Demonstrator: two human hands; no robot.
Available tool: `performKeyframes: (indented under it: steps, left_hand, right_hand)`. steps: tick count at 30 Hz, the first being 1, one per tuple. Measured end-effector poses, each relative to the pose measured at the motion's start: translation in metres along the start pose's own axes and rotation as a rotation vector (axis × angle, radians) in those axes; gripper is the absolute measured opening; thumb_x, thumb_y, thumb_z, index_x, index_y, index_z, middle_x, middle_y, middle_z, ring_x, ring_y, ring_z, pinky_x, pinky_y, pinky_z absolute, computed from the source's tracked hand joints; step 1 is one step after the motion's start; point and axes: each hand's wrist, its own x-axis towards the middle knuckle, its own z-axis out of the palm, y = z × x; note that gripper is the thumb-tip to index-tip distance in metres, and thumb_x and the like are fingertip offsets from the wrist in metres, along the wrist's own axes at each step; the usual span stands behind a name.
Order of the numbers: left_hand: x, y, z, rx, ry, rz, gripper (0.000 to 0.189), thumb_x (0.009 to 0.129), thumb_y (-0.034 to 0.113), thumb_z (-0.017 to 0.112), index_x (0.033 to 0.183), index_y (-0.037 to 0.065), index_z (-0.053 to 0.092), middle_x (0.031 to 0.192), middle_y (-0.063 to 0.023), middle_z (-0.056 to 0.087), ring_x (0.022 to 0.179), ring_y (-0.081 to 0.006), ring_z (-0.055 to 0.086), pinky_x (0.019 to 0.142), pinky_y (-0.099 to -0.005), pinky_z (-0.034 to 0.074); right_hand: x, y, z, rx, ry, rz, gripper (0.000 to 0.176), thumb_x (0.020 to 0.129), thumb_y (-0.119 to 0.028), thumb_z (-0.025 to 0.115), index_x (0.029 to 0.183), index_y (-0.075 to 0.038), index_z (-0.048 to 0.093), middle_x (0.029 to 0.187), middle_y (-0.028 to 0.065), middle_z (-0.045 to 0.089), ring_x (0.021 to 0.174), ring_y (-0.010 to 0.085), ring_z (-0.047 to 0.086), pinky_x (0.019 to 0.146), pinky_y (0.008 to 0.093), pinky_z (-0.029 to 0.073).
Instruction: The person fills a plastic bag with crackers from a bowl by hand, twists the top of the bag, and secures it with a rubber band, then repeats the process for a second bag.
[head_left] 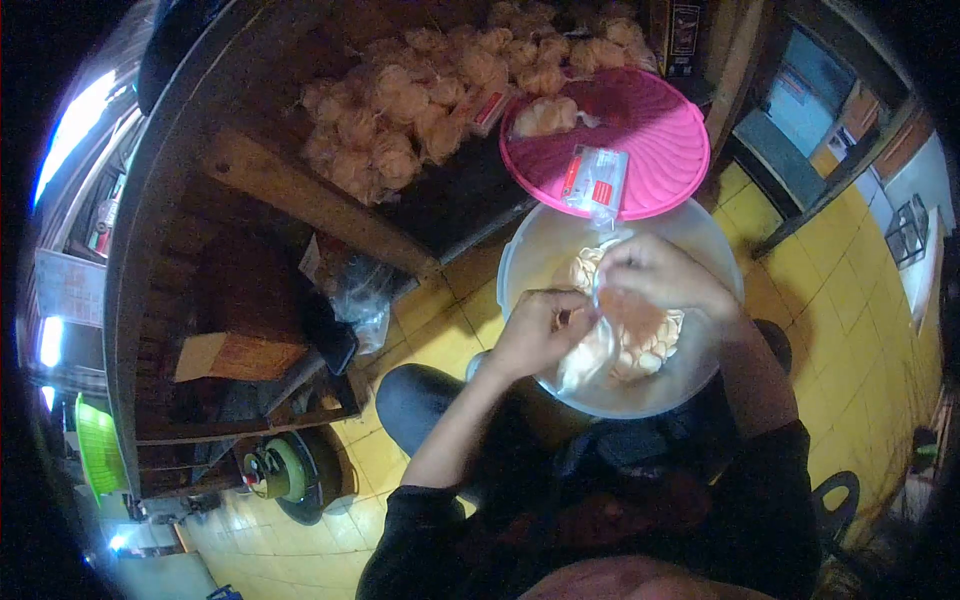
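Note:
A translucent white tub (515, 265) stands between my knees, with pale, thin, round chips (655, 350) inside. Over it, my left hand (545, 335) is closed on the edge of a clear plastic bag (590, 362), which hangs down with pale contents. My right hand (655, 270) is closed at the bag's upper part, fingertips bent and slightly blurred. A pink ridged lid (665, 130) lies at the tub's far rim. It carries one filled bag (547, 117) and a packet of clear bags with a red label (596, 180).
Many filled bags (400, 100) are heaped on the wooden shelf beyond the tub. Another red-labelled packet (488, 108) lies beside them. A wooden post (320, 200) and a cardboard box (240, 355) are at left. A green gas cylinder (285, 470) stands on the yellow tiled floor (830, 370).

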Motion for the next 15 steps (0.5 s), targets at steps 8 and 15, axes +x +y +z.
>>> performKeyframes:
  steps: [8, 15]
  left_hand:
    - [0.038, 0.041, -0.060, 0.234, 1.088, 0.647, 0.016, 0.079, 0.000, 0.060, 0.093, 0.001, 0.066, 0.101, -0.0164, 0.066, 0.087, -0.0341, 0.064, 0.082, -0.0417, 0.050]
    - [0.077, -0.019, -0.044, 0.593, 0.472, 0.594, 0.020, 0.071, -0.001, 0.063, 0.091, 0.003, 0.066, 0.111, -0.0174, 0.061, 0.102, -0.0355, 0.057, 0.089, -0.0428, 0.046]
  right_hand:
    - [0.005, 0.015, -0.024, -0.065, 0.575, -0.206, 0.024, 0.087, -0.007, 0.062, 0.109, 0.000, 0.064, 0.097, 0.0128, 0.068, 0.087, 0.0146, 0.064, 0.076, 0.0291, 0.050]
    - [0.008, 0.015, 0.003, -0.902, 0.602, -0.078, 0.035, 0.079, -0.029, 0.072, 0.100, -0.003, 0.060, 0.100, 0.0169, 0.062, 0.094, 0.0329, 0.063, 0.080, 0.0466, 0.051]
